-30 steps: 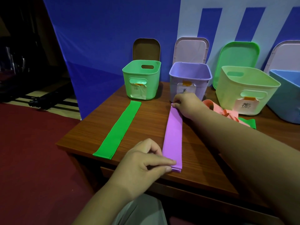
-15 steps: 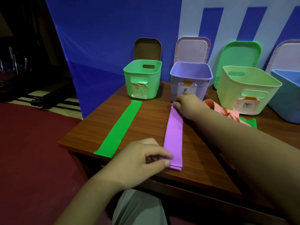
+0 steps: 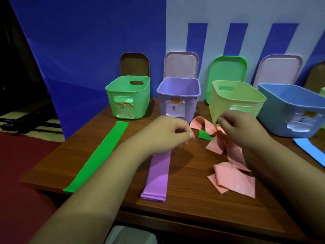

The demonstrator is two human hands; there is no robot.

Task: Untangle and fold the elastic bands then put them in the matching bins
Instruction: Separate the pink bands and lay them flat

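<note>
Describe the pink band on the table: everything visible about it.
The pink band is a long, flat strip of matte, rubbery-looking material, still tangled. It loops near the purple bin, bunches in a twist at mid-length below the right hand, then runs toward the viewer and ends in loose, overlapping folds on the wooden table. A small green piece shows beside the twist. Whether the hand touches the band cannot be told.

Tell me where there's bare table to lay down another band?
Bare wood lies between the green band and purple band. A smaller patch lies between the purple band and pink band. It's crowded near the bins, where both hands hover over the pink tangle.
</note>
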